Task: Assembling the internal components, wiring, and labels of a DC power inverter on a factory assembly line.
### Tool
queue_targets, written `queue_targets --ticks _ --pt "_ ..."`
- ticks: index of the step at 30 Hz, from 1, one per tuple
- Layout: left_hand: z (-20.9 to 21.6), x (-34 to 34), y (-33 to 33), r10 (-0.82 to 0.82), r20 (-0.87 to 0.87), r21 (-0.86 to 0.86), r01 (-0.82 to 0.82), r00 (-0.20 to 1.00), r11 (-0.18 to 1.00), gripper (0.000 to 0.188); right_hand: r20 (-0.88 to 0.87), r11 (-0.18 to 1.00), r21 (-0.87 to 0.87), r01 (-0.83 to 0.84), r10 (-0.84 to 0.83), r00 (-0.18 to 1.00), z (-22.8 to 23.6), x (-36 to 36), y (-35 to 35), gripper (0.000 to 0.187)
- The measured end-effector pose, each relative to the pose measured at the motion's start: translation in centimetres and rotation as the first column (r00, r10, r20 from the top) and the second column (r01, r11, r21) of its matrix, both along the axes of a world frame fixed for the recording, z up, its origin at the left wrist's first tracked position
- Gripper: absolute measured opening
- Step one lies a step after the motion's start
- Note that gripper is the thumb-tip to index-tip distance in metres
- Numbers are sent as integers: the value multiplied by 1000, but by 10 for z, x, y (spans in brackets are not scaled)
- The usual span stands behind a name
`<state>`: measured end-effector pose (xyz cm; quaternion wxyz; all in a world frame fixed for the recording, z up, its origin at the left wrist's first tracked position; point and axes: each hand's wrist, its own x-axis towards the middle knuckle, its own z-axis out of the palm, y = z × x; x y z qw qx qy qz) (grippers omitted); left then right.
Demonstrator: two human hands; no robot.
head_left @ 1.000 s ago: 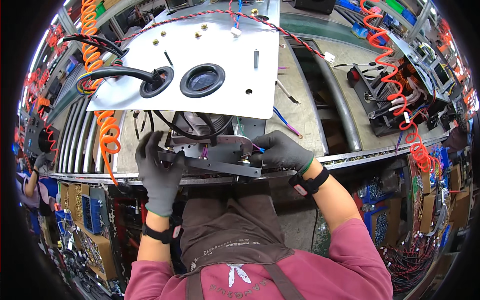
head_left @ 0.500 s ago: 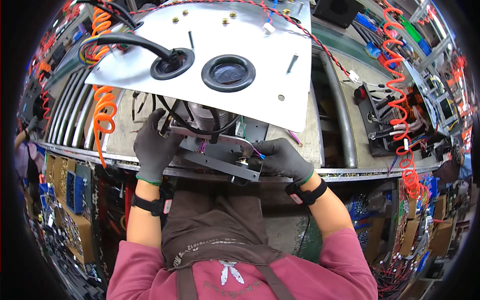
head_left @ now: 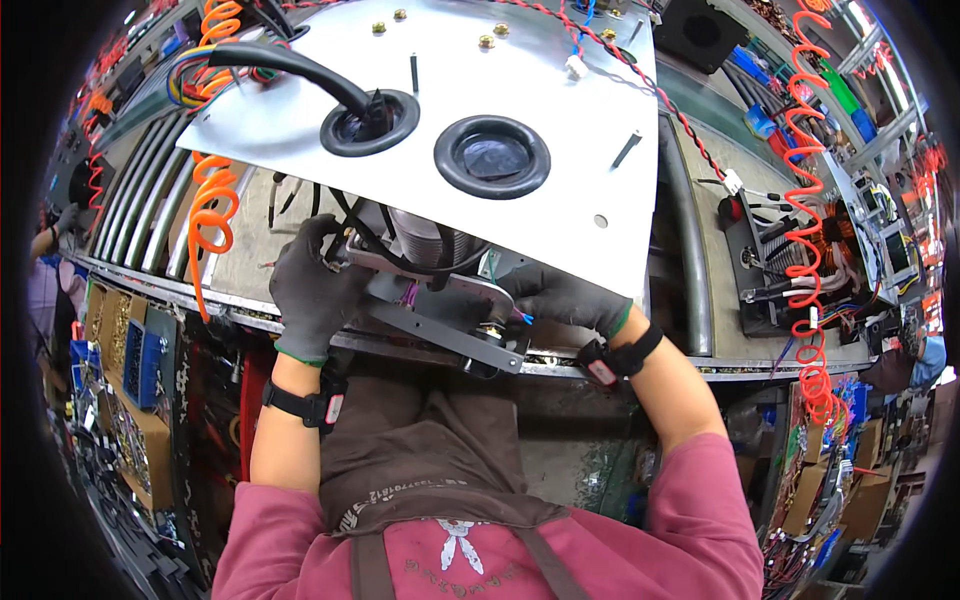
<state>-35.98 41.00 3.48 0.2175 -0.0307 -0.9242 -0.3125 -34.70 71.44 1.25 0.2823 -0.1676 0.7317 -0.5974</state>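
Observation:
A silver metal panel (head_left: 390, 180) with two black rubber grommets (head_left: 492, 158) overhangs a unit with a finned metal part (head_left: 420, 243) and a dark metal bracket (head_left: 440, 334). My left hand (head_left: 318, 295), in a grey glove, is at the unit's left end with fingers curled in; what they pinch is hidden. My right hand (head_left: 570, 300), also gloved, reaches under the panel behind the bracket's right end, its fingertips mostly covered. Near it are a round fitting (head_left: 490, 332) and thin blue and purple wires (head_left: 522, 318). A thick black cable (head_left: 300, 68) passes through the left grommet.
Coiled orange (head_left: 212, 210) and red (head_left: 806, 250) hoses hang at either side. Metal rollers (head_left: 140, 205) lie left on the bench. Another opened unit (head_left: 790, 240) stands right. Bins of small parts (head_left: 145, 370) sit below at left. A red-black twisted wire (head_left: 690, 130) crosses the panel.
The panel and unit appear shifted slightly right in view. My right hand has gone farther under the panel, behind the bracket. My left hand stays at the unit's left end.

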Motion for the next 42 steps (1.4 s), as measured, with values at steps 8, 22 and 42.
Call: queue_targets --ticks 8,22,42 --pt "-4 -1 -1 3 4 42 -3 1000 999 54 19 993 53 -105 104 994 0 -18 0 20" --pt "-14 -3 -3 -19 -77 155 31 997 987 35 -37 951 281 -126 142 989 30 -12 -11 35" --pt "-15 -3 -2 -52 -149 152 74 988 986 35 71 932 295 -212 200 977 -11 -25 0 20"
